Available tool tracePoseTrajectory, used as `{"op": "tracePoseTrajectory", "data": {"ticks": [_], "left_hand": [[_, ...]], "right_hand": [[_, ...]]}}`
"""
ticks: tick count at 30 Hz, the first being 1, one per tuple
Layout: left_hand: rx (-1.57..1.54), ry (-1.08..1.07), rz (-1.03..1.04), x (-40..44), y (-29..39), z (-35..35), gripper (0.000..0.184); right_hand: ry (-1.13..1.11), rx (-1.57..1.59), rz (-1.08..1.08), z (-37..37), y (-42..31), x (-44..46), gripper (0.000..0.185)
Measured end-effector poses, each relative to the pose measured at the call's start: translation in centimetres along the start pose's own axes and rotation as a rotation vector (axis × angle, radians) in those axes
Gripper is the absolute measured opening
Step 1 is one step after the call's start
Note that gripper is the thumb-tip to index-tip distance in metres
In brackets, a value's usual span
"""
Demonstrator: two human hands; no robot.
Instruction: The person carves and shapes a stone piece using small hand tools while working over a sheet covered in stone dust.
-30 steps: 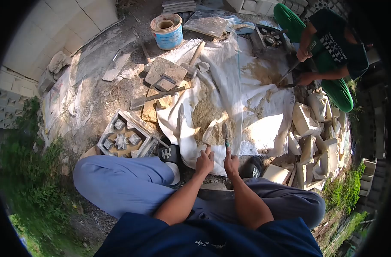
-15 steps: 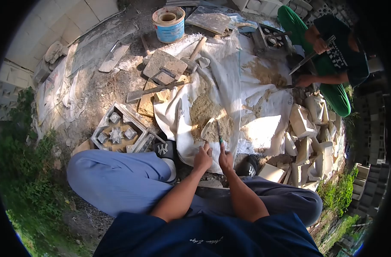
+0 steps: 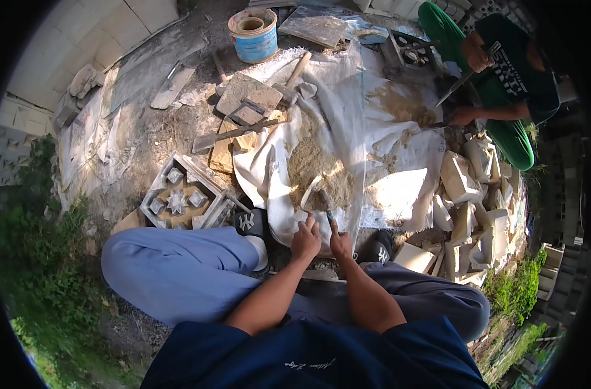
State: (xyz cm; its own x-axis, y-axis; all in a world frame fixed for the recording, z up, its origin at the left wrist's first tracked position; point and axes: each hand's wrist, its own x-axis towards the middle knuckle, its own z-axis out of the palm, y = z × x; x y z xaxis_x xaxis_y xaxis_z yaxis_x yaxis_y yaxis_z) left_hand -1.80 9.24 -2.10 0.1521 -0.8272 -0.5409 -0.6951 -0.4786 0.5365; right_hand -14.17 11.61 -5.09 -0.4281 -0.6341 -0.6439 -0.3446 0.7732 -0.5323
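Sand [image 3: 312,161] lies ahead of the left hand [image 3: 306,242], which grips a pale-bladed tool [image 3: 311,190], and the right hand [image 3: 340,244], clenched on a trowel [image 3: 325,200], tips close together.

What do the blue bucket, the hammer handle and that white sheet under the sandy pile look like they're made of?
The bucket looks like plastic, scuffed and smeared, with printing on its side. The hammer handle is probably bare wood: pale tan and matte. The white sheet is likely woven plastic, given its stringy frayed edge, though cloth is possible.
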Motion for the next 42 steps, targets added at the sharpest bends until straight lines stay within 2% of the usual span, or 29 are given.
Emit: {"op": "tracePoseTrajectory", "data": {"ticks": [1, 4, 8, 13, 14, 17, 21, 23, 33, 34, 36, 39, 42], "left_hand": [[-0.001, 0.001, 0.0, 0.1, -0.1, 0.3, 0.044], [0.012, 0.036, 0.037, 0.1, -0.2, 0.2, 0.043], [-0.035, 0.059, 0.1, -0.2, 0.7, 0.6, 0.041], [-0.069, 0.054, 0.171, -0.7, 2.2, 0.7, 0.04], [-0.063, 0.047, 0.171, -0.9, 2.3, 0.7, 0.041], [-0.081, -0.01, 0.096, -1.1, 2.7, 0.7, 0.042], [-0.063, 0.021, 0.049, -0.6, 2.1, 0.9, 0.044], [-0.045, 0.032, 0.046, -0.4, 1.6, 1.0, 0.045], [-0.01, -0.085, -0.047, -0.5, 1.7, 0.3, 0.048], [-0.008, -0.098, -0.057, -0.5, 1.8, 0.3, 0.049], [-0.016, -0.097, -0.056, -0.3, 1.7, 0.6, 0.049], [-0.01, -0.096, -0.048, 0.0, 1.6, 0.6, 0.049], [0.005, -0.107, -0.057, -0.4, 1.6, 0.3, 0.049]], "right_hand": [[0.0, -0.001, -0.001, 0.1, 0.3, 0.3, 0.085], [0.125, 0.253, -0.139, 0.5, 0.0, 0.1, 0.083], [0.212, 0.363, -0.09, -0.7, 0.3, -0.1, 0.084], [0.373, 0.135, 0.198, -0.7, 2.7, -0.5, 0.087], [0.295, 0.108, 0.302, -1.1, 3.0, -0.8, 0.088], [0.369, 0.112, 0.358, 0.1, 2.8, -1.8, 0.089], [0.314, 0.035, 0.293, 0.6, 1.6, -0.8, 0.089], [0.096, 0.126, 0.205, -0.3, -0.2, -0.8, 0.091], [0.163, 0.172, -0.055, 0.0, 1.0, -1.6, 0.081], [0.165, 0.168, -0.054, -0.1, 0.9, -1.6, 0.081], [0.179, -0.118, 0.049, 0.0, 1.0, -1.5, 0.081], [0.2, -0.098, 0.12, 0.5, 1.5, -1.0, 0.09], [0.176, -0.045, 0.062, 0.3, 1.5, -0.6, 0.089]]}}
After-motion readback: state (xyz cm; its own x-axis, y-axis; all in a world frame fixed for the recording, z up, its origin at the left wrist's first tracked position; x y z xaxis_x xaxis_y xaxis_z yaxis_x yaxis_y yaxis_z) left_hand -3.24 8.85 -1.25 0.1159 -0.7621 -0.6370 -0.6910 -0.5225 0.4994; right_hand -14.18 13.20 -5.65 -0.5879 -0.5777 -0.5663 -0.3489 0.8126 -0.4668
